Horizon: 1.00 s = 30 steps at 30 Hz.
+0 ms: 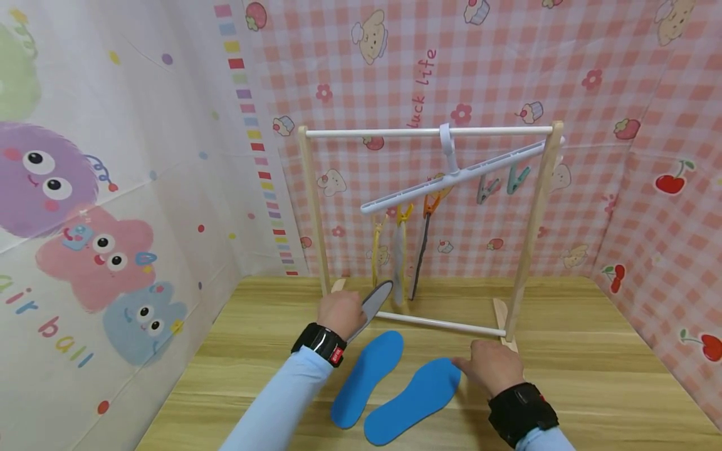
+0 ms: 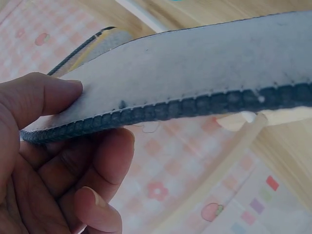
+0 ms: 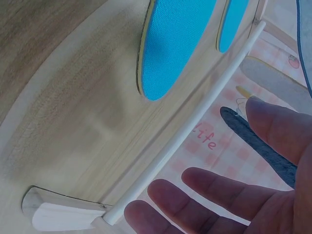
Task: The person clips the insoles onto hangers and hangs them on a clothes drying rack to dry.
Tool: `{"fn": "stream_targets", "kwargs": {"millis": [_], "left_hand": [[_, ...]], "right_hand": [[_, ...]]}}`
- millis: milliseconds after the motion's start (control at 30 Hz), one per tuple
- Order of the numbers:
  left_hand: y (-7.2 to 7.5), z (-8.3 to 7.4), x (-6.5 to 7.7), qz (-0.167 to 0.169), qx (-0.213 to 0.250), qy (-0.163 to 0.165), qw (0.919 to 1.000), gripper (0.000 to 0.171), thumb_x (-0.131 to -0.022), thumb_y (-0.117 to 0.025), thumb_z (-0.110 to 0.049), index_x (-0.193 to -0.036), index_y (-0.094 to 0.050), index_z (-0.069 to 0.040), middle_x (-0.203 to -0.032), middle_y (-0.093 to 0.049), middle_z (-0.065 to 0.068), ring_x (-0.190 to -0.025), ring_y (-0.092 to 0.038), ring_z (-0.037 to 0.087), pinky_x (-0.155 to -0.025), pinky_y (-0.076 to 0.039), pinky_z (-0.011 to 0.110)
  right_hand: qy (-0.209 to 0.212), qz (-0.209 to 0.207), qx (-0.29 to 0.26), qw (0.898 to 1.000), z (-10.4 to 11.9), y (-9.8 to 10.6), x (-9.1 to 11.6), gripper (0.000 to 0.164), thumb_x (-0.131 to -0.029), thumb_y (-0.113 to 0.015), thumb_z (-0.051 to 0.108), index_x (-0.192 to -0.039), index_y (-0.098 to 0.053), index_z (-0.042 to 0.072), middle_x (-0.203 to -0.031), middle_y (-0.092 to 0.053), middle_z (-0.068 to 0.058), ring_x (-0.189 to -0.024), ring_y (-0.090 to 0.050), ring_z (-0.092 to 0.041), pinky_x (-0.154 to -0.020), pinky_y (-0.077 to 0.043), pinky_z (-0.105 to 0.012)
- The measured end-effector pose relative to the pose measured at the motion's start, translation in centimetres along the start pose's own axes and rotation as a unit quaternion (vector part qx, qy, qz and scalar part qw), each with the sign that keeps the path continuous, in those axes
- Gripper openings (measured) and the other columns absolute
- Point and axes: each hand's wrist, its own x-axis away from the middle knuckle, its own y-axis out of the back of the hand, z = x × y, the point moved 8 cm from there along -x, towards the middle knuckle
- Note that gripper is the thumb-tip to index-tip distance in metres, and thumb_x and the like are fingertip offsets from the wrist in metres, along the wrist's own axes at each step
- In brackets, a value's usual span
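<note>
My left hand (image 1: 341,315) pinches a grey insole (image 1: 376,302) between thumb and fingers. In the left wrist view this insole (image 2: 195,63) shows a pale face and a dark stitched edge. On the wooden table lie two blue insoles, a left one (image 1: 369,379) and a right one (image 1: 416,401). Just right of the latter hovers my right hand (image 1: 495,366), fingers apart and holding nothing in the right wrist view. Behind the hands, a white hanger (image 1: 417,191) hangs tilted, its left end low. Insoles dangle from its left half, one by a yellow clip (image 1: 404,215), another by an orange clip (image 1: 432,204).
A wooden rack has a white top bar (image 1: 366,133), a low white bar (image 1: 440,322) and two posts, the right one (image 1: 533,244) crossing before the hanger's end. Grey (image 1: 487,189) and green (image 1: 517,180) clips hang at right. Printed cloth (image 1: 451,81) encloses the table.
</note>
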Motion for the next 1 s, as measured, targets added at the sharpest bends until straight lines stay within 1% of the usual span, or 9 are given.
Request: {"fn": "stream_targets", "kwargs": {"millis": [233,433,600,833,900,1000], "left_hand": [[0.6,-0.9,-0.6,-0.011,0.023,-0.016,0.9996,0.017,-0.080,-0.072,-0.016,-0.066,-0.064,-0.011,-0.062,-0.060,0.001,-0.056,-0.057,0.017,-0.048,-0.046,0.037],[1.2,-1.6,-1.1,-0.036,0.028,-0.023,0.9987,0.020,-0.080,-0.070,-0.016,-0.062,-0.062,-0.012,-0.057,-0.054,-0.001,-0.051,-0.052,0.016,-0.044,-0.041,0.035],[1.6,-2.1,-1.5,-0.060,0.040,-0.034,0.9968,0.022,-0.080,-0.070,-0.015,-0.060,-0.061,-0.011,-0.054,-0.053,-0.001,-0.048,-0.050,0.016,-0.042,-0.039,0.034],[2.3,-3.1,-2.1,-0.082,0.066,-0.066,0.9923,0.024,-0.082,-0.070,-0.011,-0.060,-0.062,-0.009,-0.056,-0.056,0.001,-0.048,-0.052,0.015,-0.043,-0.040,0.032],[2.4,-3.2,-2.3,-0.080,0.068,-0.068,0.9921,0.023,-0.083,-0.070,-0.011,-0.062,-0.063,-0.009,-0.057,-0.057,0.002,-0.049,-0.053,0.015,-0.043,-0.040,0.032],[2.5,-3.4,-2.6,-0.076,0.074,-0.062,0.9925,0.021,-0.085,-0.070,-0.012,-0.065,-0.065,-0.008,-0.059,-0.059,0.002,-0.050,-0.054,0.015,-0.043,-0.040,0.032]], "right_hand": [[0.006,-0.004,0.001,1.000,0.0,0.3,-0.1,0.044,-0.089,-0.069,0.045,-0.087,-0.069,0.002,-0.066,-0.053,-0.005,-0.059,-0.052,-0.021,-0.053,-0.041,-0.034],[0.017,-0.017,-0.006,1.000,0.0,0.8,-0.2,0.041,-0.089,-0.069,0.043,-0.081,-0.068,0.003,-0.065,-0.054,-0.006,-0.058,-0.053,-0.021,-0.051,-0.041,-0.035],[0.023,-0.019,0.002,1.000,0.0,1.3,-0.5,0.042,-0.090,-0.069,0.043,-0.075,-0.065,0.004,-0.064,-0.053,-0.006,-0.057,-0.053,-0.021,-0.050,-0.041,-0.035],[0.028,-0.024,0.020,0.999,0.2,2.5,-0.9,0.045,-0.090,-0.069,0.043,-0.086,-0.068,-0.002,-0.064,-0.053,-0.006,-0.056,-0.053,-0.020,-0.049,-0.041,-0.034],[0.030,-0.025,0.026,0.999,0.1,2.9,-1.1,0.045,-0.090,-0.069,0.044,-0.087,-0.068,-0.001,-0.063,-0.053,-0.006,-0.055,-0.052,-0.021,-0.047,-0.040,-0.033],[0.032,-0.028,0.036,0.998,0.2,3.4,-1.2,0.046,-0.090,-0.069,0.045,-0.087,-0.067,-0.001,-0.062,-0.052,-0.005,-0.054,-0.051,-0.021,-0.047,-0.039,-0.033]]}}
